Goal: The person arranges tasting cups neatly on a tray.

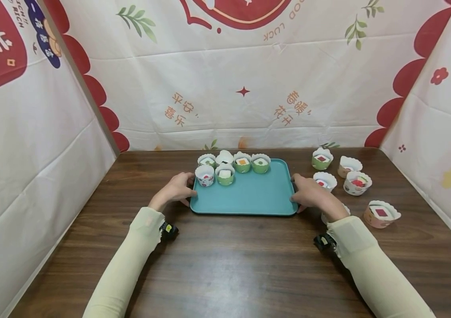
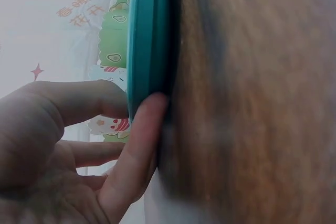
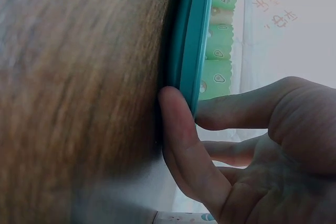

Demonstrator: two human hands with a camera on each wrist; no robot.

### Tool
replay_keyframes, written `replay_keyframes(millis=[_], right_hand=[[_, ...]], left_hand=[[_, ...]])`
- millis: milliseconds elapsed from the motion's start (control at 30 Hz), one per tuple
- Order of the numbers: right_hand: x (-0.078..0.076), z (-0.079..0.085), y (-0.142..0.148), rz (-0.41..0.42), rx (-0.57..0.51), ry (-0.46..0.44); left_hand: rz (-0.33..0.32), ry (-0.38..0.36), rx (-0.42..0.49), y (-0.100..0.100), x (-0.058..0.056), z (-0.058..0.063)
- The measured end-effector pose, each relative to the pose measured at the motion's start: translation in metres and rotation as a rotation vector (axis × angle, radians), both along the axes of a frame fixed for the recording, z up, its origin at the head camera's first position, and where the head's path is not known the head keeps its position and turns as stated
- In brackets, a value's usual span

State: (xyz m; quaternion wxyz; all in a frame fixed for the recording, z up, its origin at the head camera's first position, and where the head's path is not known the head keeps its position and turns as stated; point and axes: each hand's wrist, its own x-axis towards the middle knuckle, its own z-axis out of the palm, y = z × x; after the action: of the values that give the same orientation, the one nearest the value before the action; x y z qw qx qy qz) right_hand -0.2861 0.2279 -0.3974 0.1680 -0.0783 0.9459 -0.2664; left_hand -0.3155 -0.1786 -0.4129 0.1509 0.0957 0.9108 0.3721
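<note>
A teal rectangular tray (image 1: 249,194) lies on the wooden table, with several paper baking cups along its back and left side. One is a white patterned cup (image 1: 204,176) by the left rim; beside it stands a green cup (image 1: 224,174) with a white piece inside. My left hand (image 1: 177,187) holds the tray's left edge, fingers on either side of the rim (image 2: 144,40). At the opposite edge, my right hand (image 1: 309,192) pinches the rim (image 3: 194,51) the same way. In both wrist views the tray's underside is close to the tabletop; any gap is hard to judge.
Several more filled cups stand right of the tray, among them a green cup (image 1: 321,160), a white cup (image 1: 357,183) and a pink cup (image 1: 381,214). One cup (image 1: 346,210) is partly hidden behind my right wrist. Printed cloth (image 1: 225,110) hangs behind the table.
</note>
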Motion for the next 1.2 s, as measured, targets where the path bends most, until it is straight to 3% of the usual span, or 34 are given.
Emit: replay_keyframes(millis=[400, 900, 1200], right_hand=[[0.001, 0.006, 0.001, -0.004, -0.045, 0.003], [0.005, 0.024, 0.021, 0.003, -0.064, 0.221], [0.002, 0.042, 0.05, 0.001, -0.021, 0.394]], left_hand=[[-0.031, -0.007, -0.008, 0.001, -0.001, -0.001], [-0.02, -0.009, -0.017, 0.001, 0.0, -0.001], [-0.026, -0.002, -0.013, 0.0, -0.001, -0.002]])
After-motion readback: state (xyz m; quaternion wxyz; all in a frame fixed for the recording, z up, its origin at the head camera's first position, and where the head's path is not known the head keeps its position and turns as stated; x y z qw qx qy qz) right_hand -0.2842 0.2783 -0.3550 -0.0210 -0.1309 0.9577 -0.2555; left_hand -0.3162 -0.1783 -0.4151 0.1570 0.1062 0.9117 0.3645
